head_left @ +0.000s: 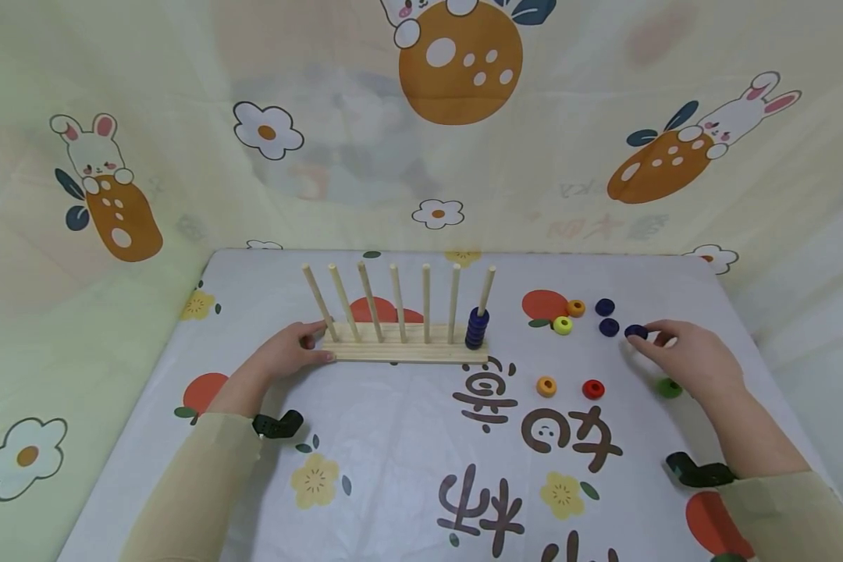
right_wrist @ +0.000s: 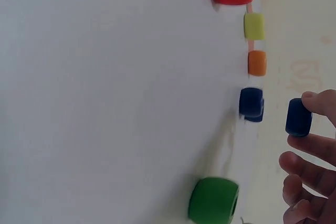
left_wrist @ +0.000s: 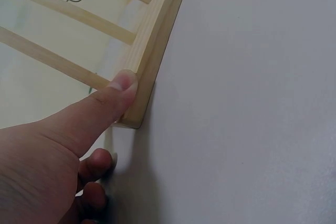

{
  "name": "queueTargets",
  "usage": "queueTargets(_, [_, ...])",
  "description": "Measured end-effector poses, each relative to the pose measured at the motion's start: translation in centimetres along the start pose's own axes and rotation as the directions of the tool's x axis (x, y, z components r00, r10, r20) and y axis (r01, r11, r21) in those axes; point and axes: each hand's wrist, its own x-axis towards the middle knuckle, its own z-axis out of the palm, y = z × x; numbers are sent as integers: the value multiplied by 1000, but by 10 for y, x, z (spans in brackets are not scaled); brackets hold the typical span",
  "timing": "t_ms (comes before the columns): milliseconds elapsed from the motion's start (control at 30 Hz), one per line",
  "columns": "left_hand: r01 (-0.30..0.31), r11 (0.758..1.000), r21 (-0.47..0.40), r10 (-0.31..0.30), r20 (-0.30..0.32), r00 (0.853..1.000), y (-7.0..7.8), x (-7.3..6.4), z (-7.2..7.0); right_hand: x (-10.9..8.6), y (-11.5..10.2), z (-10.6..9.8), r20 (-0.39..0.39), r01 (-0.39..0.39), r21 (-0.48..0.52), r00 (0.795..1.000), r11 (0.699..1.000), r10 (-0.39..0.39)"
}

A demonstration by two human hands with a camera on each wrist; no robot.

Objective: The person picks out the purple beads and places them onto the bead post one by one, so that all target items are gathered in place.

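Observation:
A wooden peg rack (head_left: 393, 353) stands on the table, seven upright pegs on a long base. My left hand (head_left: 291, 349) grips the base's left end, its thumb on the front edge (left_wrist: 123, 85). On the rightmost peg sits a stack of dark blue beads (head_left: 476, 328); the other pegs are bare. At the right, my right hand (head_left: 698, 361) pinches one dark blue bead (right_wrist: 298, 117) between thumb and index finger, held above the table. Two more blue beads (head_left: 607, 318) lie just left of that hand. Near its wrist lies a green bead (right_wrist: 213, 201), partly covered in the head view.
Between rack and right hand lie an orange bead (head_left: 575, 308), a yellow-green bead (head_left: 563, 325), another orange bead (head_left: 546, 386) and a red bead (head_left: 593, 389). The tablecloth (head_left: 386, 445) is white with printed fruit and flowers. A patterned curtain (head_left: 351, 187) hangs behind the table.

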Motion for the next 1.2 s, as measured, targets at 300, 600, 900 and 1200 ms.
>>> queueTargets(300, [8,1000,4,-8,2,1000,-2,3,0,-4,-21,-4,-51,41,-7,998,999,-41])
queueTargets(600, [10,1000,-8,-10,-1,1000,-3,3,2,-4,-44,-9,-79,96,-9,992,995,-96])
queueTargets(900, [14,1000,-11,-14,-11,1000,-3,1,3,-11,-64,-13,-89,138,23,987,990,-135])
queueTargets(1200, [23,1000,2,-23,-5,1000,1,-1,2,-17,-82,-21,-108,167,30,981,986,-163])
